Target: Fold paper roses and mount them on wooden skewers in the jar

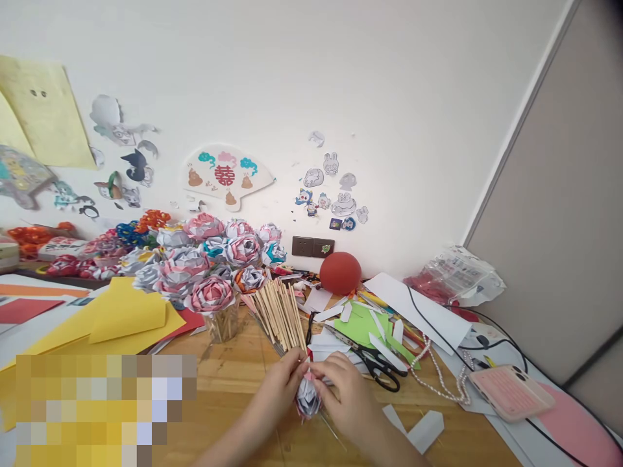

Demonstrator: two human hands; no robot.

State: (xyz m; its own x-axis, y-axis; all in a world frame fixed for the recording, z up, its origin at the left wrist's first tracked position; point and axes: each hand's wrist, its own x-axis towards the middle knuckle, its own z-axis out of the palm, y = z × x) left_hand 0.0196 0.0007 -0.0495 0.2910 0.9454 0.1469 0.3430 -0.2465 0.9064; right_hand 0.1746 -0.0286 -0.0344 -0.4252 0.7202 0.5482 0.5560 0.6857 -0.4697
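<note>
Both my hands meet low in the middle of the wooden table (228, 383). My left hand (280, 386) and my right hand (341, 389) pinch a small folded paper flower (308, 397), grey-white with pink edges, held between the fingertips. A thin stick runs down and to the right from under the flower. Just behind my hands lies a fanned bundle of wooden sticks (278, 310). Black-handled scissors (377, 366) lie to the right of my right hand.
A bunch of finished paper flowers (209, 259) stands in a clear cup. Yellow paper sheets (121, 314) lie left. A red ball (340, 272), green and white scraps (360, 321), a bead string (438, 376), a pink-cased phone (511, 390) and cables lie right. Cut-outs hang on the wall.
</note>
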